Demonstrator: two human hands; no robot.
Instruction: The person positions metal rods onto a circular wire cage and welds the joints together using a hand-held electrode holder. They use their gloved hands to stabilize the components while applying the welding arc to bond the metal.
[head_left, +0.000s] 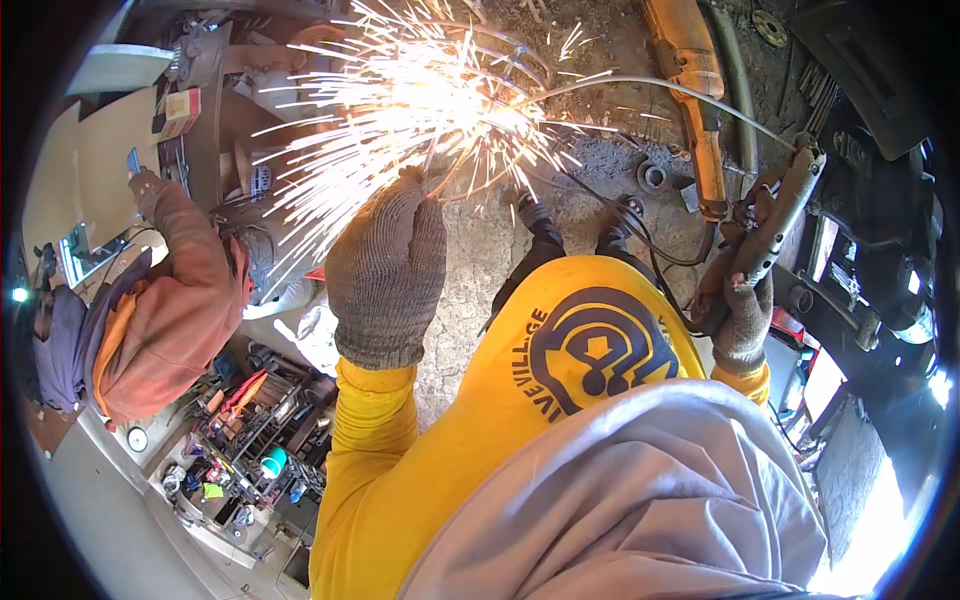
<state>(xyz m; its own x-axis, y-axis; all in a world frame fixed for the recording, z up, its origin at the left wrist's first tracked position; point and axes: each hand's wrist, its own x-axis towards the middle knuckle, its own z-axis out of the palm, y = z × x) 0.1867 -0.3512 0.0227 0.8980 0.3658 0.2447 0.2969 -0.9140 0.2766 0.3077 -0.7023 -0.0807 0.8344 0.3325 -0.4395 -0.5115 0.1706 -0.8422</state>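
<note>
My right hand (745, 325), in a knitted grey glove, is closed round a welding electrode holder (783, 218). A long, bent welding rod (668, 82) runs left from its jaws into a bright burst of sparks (430, 95). My left hand (390, 265), gloved the same way, is raised just below the sparks. Its fingers look drawn together at the top, but glare hides what they hold. Thin curved metal rods (515, 60) show partly behind the glow; the rest of the workpiece is washed out.
On the ground beyond lies an orange power tool (690, 80) beside a metal pipe (738, 90). A metal ring (652, 178) and a black cable (650, 235) lie near my feet. At left, a co-worker in a red-orange jacket (170, 320) works by cardboard (115, 170). Shelves (262, 430) hold clutter.
</note>
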